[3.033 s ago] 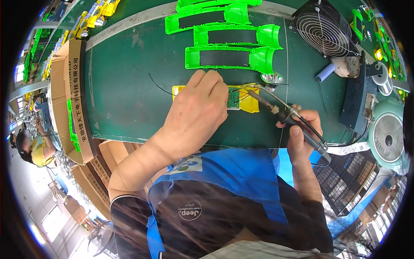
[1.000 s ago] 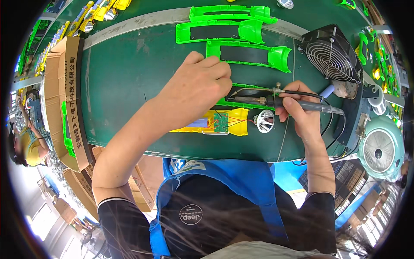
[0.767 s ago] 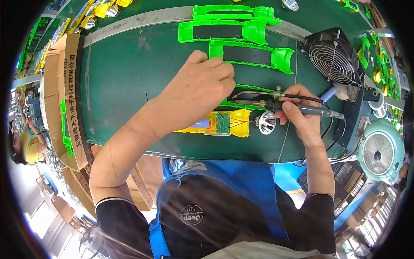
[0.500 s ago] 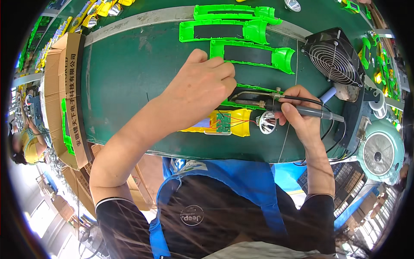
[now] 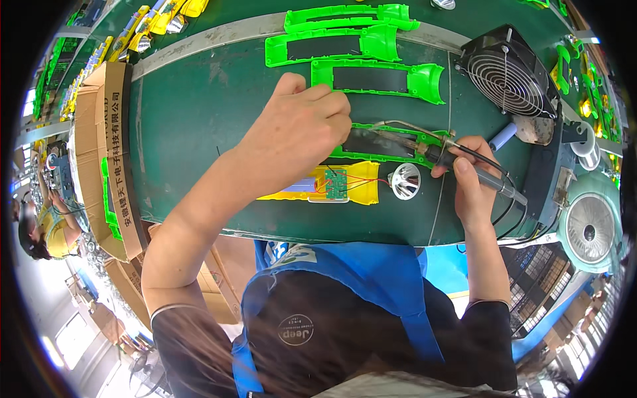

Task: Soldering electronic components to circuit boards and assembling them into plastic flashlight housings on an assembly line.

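Observation:
My right hand (image 5: 476, 182) grips a soldering iron (image 5: 458, 158) with a thin metal feed tube alongside it. The iron's tip slants up and left over a green casing half (image 5: 388, 144) with a dark panel. My left hand (image 5: 302, 126) is closed above that casing's left end; its fingertips and anything in them are hidden. Nearer to me lies a yellow casing half (image 5: 363, 184) holding a green circuit board (image 5: 336, 184) and a bluish battery cell (image 5: 305, 185), partly under my left forearm. Red wires run from the board to a silver lamp reflector (image 5: 405, 181).
Several green casing halves (image 5: 424, 83) lie beyond my hands. At right stand a black fan (image 5: 507, 73), a blue cylindrical cell (image 5: 504, 136) and a solder spool (image 5: 584, 147). A cardboard box (image 5: 116, 159) borders the left side. Another person (image 5: 50, 222) sits far left.
My right hand has shifted right and back, tilting the soldering iron so its tip points further up. More of the green casing and the whole reflector show now. My left hand stays closed.

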The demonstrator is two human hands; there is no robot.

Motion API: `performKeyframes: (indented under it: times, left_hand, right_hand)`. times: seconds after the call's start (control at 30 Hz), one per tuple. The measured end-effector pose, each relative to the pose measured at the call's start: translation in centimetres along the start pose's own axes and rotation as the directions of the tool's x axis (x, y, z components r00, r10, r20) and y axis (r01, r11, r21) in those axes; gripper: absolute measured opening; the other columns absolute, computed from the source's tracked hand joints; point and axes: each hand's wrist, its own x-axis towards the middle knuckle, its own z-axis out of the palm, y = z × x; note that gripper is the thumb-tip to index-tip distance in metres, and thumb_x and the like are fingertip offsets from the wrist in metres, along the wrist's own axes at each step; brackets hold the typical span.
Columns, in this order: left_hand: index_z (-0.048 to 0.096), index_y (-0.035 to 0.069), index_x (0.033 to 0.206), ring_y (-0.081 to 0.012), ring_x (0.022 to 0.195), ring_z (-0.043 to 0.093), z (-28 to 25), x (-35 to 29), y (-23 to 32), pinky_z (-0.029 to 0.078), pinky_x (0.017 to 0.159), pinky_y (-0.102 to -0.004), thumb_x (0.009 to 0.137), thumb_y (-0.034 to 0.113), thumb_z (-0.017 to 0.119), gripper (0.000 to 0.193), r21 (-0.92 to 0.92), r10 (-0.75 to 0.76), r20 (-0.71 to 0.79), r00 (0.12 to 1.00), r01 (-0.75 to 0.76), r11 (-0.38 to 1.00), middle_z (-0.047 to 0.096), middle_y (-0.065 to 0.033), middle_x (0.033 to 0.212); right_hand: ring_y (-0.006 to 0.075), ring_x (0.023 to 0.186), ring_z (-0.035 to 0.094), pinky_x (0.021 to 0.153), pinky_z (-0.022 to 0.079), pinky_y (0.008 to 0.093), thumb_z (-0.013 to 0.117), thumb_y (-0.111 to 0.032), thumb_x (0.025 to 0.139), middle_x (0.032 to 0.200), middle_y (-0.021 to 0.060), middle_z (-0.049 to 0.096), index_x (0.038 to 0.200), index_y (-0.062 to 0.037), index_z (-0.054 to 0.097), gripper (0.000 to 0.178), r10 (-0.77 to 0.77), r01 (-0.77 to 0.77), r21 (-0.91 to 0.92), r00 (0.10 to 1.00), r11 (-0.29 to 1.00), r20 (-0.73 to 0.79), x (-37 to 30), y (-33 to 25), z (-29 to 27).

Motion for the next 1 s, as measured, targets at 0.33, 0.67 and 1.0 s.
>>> performKeyframes:
  times: [0.33, 0.67, 1.0]
  left_hand:
    - [0.059, 0.011, 0.080, -0.0167, 0.087, 0.055, -0.4, 0.2, 0.2, 0.033, 0.085, -0.0356, 0.077, 0.009, 0.067, 0.009, 0.013, -0.010, 0.036, 0.999, 0.010, 1.000, 0.056, 0.0007, 0.094]
    - [0.062, 0.011, 0.079, -0.0220, 0.090, 0.048, -1.6, -0.5, 4.6, 0.036, 0.079, -0.0359, 0.069, 0.010, 0.073, 0.015, -0.055, 0.010, 0.004, 1.000, -0.009, 0.998, 0.047, -0.0034, 0.090]
    - [0.064, 0.011, 0.084, -0.0205, 0.085, 0.058, 2.7, -0.6, 7.4, 0.035, 0.085, -0.0363, 0.070, 0.005, 0.075, 0.018, -0.288, -0.236, -0.489, 0.840, 0.099, 0.952, 0.064, 0.0020, 0.081]
  right_hand:
    - [0.0156, 0.079, 0.066, 0.074, 0.050, 0.0259, 0.064, -0.016, 0.090, 0.089, 0.0114, 0.066, 0.103, 0.0024, 0.055, 0.024, -0.081, 0.079, 0.077, 0.997, 0.994, 0.019, -0.3, 0.6, -0.9]
    - [0.0143, 0.084, 0.063, 0.076, 0.047, 0.0252, 0.062, -0.021, 0.093, 0.093, 0.0123, 0.066, 0.108, 0.0011, 0.052, 0.029, -0.300, 0.301, -0.010, 0.950, 0.954, -0.091, 0.1, 0.3, -0.5]
    - [0.0199, 0.097, 0.059, 0.092, 0.044, 0.0334, 0.051, -0.028, 0.098, 0.098, 0.0143, 0.062, 0.115, -0.0002, 0.046, 0.033, -0.179, 0.193, 0.108, 0.976, 0.975, -0.127, 0.9, 1.6, 4.1]
